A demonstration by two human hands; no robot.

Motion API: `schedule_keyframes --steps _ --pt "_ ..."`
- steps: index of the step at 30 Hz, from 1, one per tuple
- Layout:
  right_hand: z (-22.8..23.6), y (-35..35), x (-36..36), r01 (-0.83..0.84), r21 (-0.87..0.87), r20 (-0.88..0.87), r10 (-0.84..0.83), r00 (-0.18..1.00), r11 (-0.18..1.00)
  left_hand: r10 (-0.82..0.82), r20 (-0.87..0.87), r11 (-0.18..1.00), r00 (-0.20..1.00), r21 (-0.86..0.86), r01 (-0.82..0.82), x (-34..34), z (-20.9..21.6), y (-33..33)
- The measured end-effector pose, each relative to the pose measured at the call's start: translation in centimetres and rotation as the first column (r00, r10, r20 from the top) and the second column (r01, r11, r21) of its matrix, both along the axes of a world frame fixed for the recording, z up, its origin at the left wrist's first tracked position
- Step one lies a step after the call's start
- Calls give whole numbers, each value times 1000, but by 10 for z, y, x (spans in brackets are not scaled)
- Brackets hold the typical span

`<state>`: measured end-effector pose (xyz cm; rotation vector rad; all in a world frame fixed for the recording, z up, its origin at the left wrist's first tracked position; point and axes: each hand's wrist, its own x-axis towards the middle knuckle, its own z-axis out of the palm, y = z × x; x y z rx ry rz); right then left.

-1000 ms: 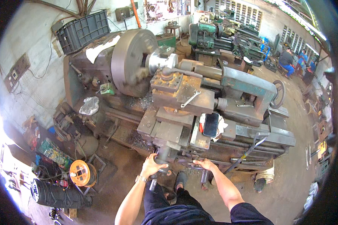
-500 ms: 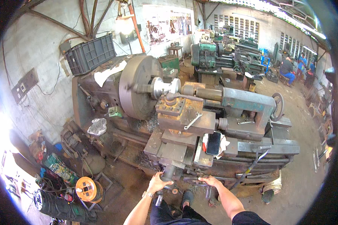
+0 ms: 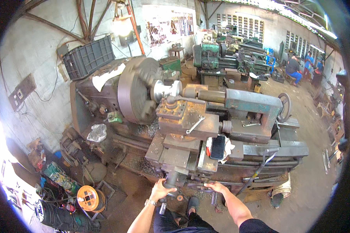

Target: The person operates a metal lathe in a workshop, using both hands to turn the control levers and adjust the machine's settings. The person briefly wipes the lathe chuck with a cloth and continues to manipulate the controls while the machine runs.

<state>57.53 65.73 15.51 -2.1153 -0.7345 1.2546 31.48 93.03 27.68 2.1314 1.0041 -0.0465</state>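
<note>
My left hand [image 3: 159, 190], with a watch at the wrist, is curled around the cross-slide crank [image 3: 171, 178] at the front of a large lathe. To its right, my right hand [image 3: 216, 186] grips the rim of the carriage handwheel [image 3: 200, 187]. Beyond my hands, a shiny metal workpiece [image 3: 166, 90] sits between the big round chuck [image 3: 134, 91] and the tailstock [image 3: 252, 101]. The chuck's jaws look smeared, as if spinning. In front of the workpiece stands the tool post [image 3: 171, 108], its clamp lever lying across the top.
A wrench [image 3: 195, 124] lies on the compound slide, and a phone [image 3: 217, 146] rests on a cloth over the carriage. Metal chips lie below the chuck. An orange cable spool [image 3: 88, 198] stands at lower left. People [image 3: 294, 70] and other lathes [image 3: 229, 56] are farther back.
The whole view has shifted slightly, so the lathe appears a little farther left. Both hands keep their places on the crank and handwheel. The chuck's blurred jaws show a different smear.
</note>
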Motion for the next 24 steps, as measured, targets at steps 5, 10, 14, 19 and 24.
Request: schedule_keyframes --steps 5,10,14,19,24 --pt "5 -2 -3 18 -9 12 -17 1000 1000 -11 34 1000 999 -8 11 0 -2 1" --pt "15 -5 -4 11 23 18 -11 1000 1000 -26 26 1000 999 -2 26 1 -6 3" --pt "13 -3 -2 -18 -41 37 20 999 999 -10 41 1000 999 -21 11 0 -8 2" --pt "7 -4 2 -25 -64 43 28 999 998 15 27 1000 1000 15 -16 1 -7 1" --pt "12 21 3 -112 -167 61 124 990 979 3 86 1000 996 8 -4 -1 -11 4"
